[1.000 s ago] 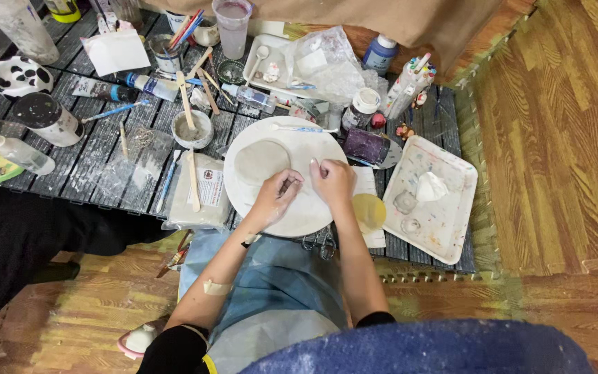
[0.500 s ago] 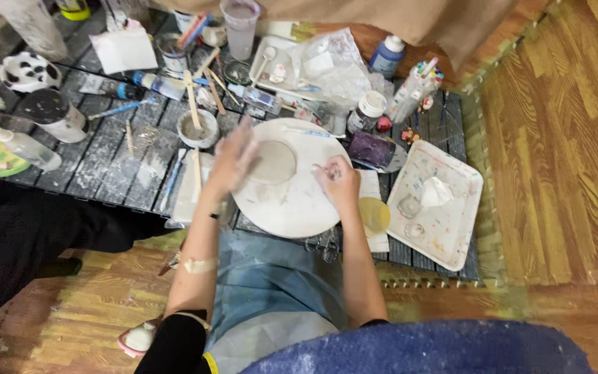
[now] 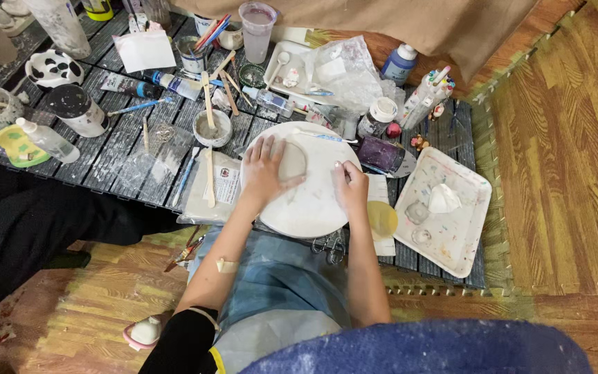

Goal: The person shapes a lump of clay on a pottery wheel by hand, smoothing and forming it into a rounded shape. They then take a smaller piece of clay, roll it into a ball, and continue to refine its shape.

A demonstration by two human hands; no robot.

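Both hands are on the big round white board [image 3: 306,208] that sits at the near edge of the dark slatted table [image 3: 105,159]. The left hand [image 3: 264,170] lies flat, palm down, fingers spread a bit, covering the left half of a thin grey clay slab [image 3: 293,161] in the upper middle of the board — only the right side of the slab shows past the fingers. The right hand [image 3: 351,185] rests on the board's right edge, fingers curled in and close together; can't tell whether it's pinching anything, the fingertips are too small to read.

Around it the table is pretty cluttered. Just left of the board there's a flat plastic packet [image 3: 216,187] with a wooden stick [image 3: 209,176] lying on it, and above that a small grey bowl [image 3: 213,128] with another stick standing in it. To the right — just beside the right hand — there's a yellow sponge [image 3: 382,218], and farther over a white square tray [image 3: 444,215] with a crumpled white lump in it. A dark purple container [image 3: 382,154] sits just off the board's upper right edge. Further back: a clear plastic cup [image 3: 257,28], a blue-capped bottle [image 3: 399,64], and a black-and-white spotted dish [image 3: 53,69] (cow pattern) way off to the left. The person's lap has a blue apron [image 3: 271,277] over it.
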